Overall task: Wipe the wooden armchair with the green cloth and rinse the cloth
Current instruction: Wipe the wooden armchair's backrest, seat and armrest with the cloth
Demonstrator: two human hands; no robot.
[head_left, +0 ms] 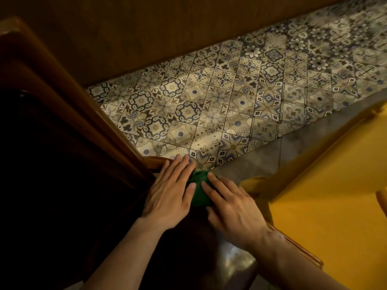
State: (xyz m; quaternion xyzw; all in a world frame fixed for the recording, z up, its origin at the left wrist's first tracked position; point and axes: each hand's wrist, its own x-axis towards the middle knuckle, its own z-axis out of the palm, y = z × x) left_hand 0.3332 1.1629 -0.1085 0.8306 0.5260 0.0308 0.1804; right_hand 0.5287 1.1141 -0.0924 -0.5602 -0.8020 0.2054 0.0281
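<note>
Lying bunched on the dark wooden armchair (236, 262), one green cloth (199, 190) sits near the armrest's far end, its long axis running from the person toward the floor beyond. Two hands press it: the left hand (169, 193) flat, fingers spread over its left edge and the wood, the right hand (231, 206) flat on its right side; neither closes around it. Past the armrest's end lies open patterned tile floor (230, 97). A tall wooden chair back (69, 105) rises left; one yellow surface (335, 195) lies close on the right.
</note>
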